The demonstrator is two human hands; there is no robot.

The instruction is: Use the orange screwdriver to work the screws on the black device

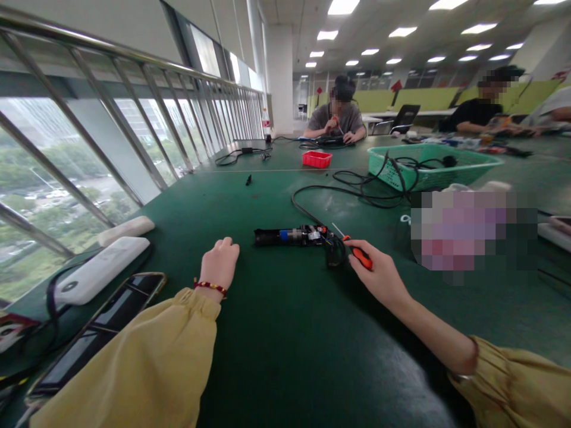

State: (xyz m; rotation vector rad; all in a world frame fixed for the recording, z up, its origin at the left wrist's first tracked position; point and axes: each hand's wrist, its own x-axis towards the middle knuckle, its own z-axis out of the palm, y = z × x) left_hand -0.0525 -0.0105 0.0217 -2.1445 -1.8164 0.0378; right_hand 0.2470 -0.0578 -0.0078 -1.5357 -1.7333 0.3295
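On the green table, my left hand (220,263) rests knuckles up with its fingers curled in. Its palm side is hidden, so I cannot tell whether anything is inside. My right hand (377,270) is closed around an orange and black screwdriver (362,258), its thin metal shaft slanting up and left. Between my hands lies an opened black tube-shaped appliance (270,238) with a blue band, exposed inner parts and small wires at its right end. The screwdriver shaft is close beside that end; whether it touches is unclear. A black cable (307,209) runs from there.
A green basket (388,169) holding cables stands at the back right, near a small red tray (316,159). A small black piece (248,179) lies farther back. To my left are a phone (107,321) and a white power bank-like block (102,270). Other people sit across the table.
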